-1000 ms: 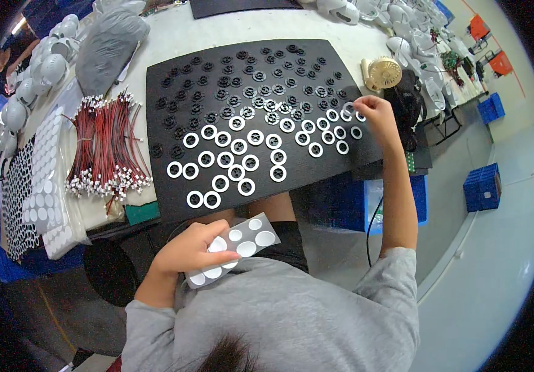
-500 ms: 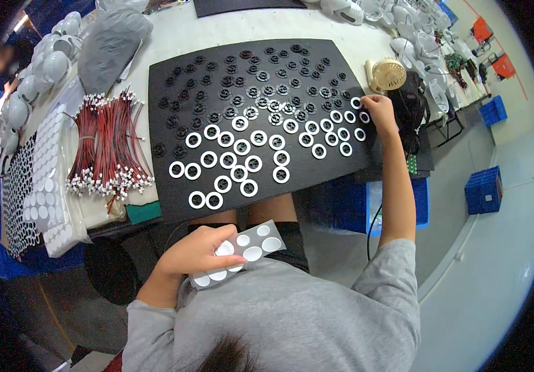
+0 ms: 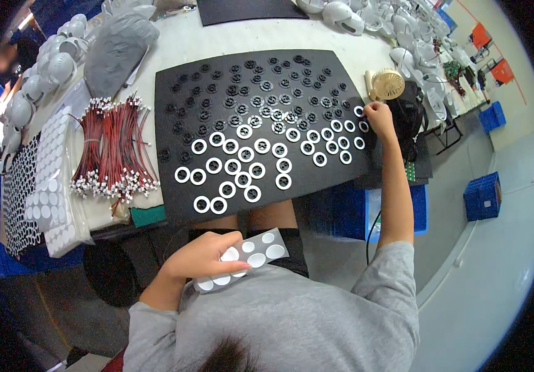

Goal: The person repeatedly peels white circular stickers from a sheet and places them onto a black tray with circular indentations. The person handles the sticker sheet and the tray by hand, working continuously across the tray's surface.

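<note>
The step in hand looks like setting a white ring over one of the black discs at the right edge of the board, where the right hand has its grip pressed together; whether it pinches the ring is too small to tell. The left hand pinches a sheet of white rounds above the lap, and the next move probably calls for peeling another. Below the board, a blue bin holds pale plastic.
</note>
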Demonstrator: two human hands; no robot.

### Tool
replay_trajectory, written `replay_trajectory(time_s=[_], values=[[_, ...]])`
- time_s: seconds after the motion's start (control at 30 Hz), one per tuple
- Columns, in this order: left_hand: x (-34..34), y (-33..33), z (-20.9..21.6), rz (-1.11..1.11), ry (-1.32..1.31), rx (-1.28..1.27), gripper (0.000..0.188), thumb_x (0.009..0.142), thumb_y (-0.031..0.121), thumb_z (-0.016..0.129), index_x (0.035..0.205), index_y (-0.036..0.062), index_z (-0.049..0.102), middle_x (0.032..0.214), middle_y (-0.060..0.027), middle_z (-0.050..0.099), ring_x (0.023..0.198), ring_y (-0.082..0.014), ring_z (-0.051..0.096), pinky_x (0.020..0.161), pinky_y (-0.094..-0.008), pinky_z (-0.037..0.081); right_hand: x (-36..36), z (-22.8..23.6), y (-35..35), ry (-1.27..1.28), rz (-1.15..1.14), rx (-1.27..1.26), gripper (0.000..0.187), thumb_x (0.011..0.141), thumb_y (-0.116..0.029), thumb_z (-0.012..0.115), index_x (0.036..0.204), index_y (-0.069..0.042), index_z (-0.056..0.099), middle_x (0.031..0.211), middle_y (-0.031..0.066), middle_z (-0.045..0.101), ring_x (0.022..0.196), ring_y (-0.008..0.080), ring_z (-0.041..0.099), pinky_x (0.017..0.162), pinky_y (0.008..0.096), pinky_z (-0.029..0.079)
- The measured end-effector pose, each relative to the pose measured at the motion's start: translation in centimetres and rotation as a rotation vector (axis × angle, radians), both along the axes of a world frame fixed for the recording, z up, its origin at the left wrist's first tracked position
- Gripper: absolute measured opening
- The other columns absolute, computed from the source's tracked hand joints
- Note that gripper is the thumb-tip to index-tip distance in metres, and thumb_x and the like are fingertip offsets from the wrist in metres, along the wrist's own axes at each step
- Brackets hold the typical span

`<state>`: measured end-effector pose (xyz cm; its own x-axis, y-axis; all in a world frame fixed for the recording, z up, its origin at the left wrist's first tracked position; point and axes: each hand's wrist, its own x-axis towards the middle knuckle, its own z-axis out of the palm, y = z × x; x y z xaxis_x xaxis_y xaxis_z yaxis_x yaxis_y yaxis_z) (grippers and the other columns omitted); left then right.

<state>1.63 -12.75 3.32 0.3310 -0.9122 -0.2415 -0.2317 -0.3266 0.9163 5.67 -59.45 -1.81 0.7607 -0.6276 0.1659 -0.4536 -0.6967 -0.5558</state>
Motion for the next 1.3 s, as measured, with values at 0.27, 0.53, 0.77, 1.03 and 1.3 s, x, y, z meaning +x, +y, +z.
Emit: replay_trajectory(time_s=[0.27, 0.53, 0.77, 1.03, 1.3], values=[[0.0, 0.0, -0.1, -0.007, -0.012, 0.009, 0.034, 0.072, 0.031, 0.062, 0.08, 0.0003, 0.05, 0.062, -0.0162, 0.054, 0.055, -0.0269, 0.055, 0.05, -0.0316, 0.04, 0.2, -0.7, -0.6, -0.05, 0.022, -0.021, 0.019, 0.07, -0.014, 0.053, 0.068, 0.004, 0.058, 0.056, 0.008, 0.056, 0.049, 0.0117, 0.053, 0.048, 0.0247, 0.041], [-0.2, 0.2, -0.3, -0.034, -0.03, 0.007, 0.037, 0.073, 0.035, 0.061, 0.081, 0.0005, 0.05, 0.063, -0.0159, 0.055, 0.058, -0.0283, 0.056, 0.052, -0.0328, 0.041, -0.1, -0.5, -0.2, -0.079, 0.055, -0.08, 0.015, 0.069, -0.012, 0.054, 0.068, 0.002, 0.056, 0.058, 0.0104, 0.056, 0.053, 0.0162, 0.054, 0.052, 0.0281, 0.042], [-0.5, 0.2, 0.2, -0.071, -0.057, 0.028, 0.038, 0.07, 0.036, 0.063, 0.083, 0.0031, 0.048, 0.065, -0.0138, 0.056, 0.061, -0.0261, 0.057, 0.055, -0.0326, 0.043, -0.3, 0.0, 1.0, -0.091, 0.11, -0.118, 0.01, 0.068, -0.009, 0.054, 0.073, -0.001, 0.055, 0.065, 0.0109, 0.057, 0.062, 0.0175, 0.055, 0.058, 0.0293, 0.043], [-0.4, -0.5, 0.6, -0.119, -0.154, -0.039, 0.04, 0.069, 0.04, 0.064, 0.079, 0.0035, 0.049, 0.064, -0.0114, 0.056, 0.06, -0.0242, 0.057, 0.053, -0.0324, 0.043, -1.5, 1.2, 2.6, -0.097, 0.179, -0.057, 0.023, 0.067, -0.016, 0.062, 0.085, -0.003, 0.06, 0.077, 0.0142, 0.056, 0.07, 0.0251, 0.055, 0.065, 0.0323, 0.044], [-0.1, -1.3, 0.7, -0.108, -0.442, -0.061, 0.042, 0.07, 0.043, 0.06, 0.068, 0.0022, 0.051, 0.06, -0.0158, 0.053, 0.057, -0.0324, 0.055, 0.051, -0.0362, 0.043, -3.3, 5.9, 10.6, -0.254, 0.309, -0.35, 0.027, 0.063, -0.018, 0.067, 0.087, -0.007, 0.059, 0.092, 0.0113, 0.052, 0.089, 0.0282, 0.047, 0.078, 0.0355, 0.037]])
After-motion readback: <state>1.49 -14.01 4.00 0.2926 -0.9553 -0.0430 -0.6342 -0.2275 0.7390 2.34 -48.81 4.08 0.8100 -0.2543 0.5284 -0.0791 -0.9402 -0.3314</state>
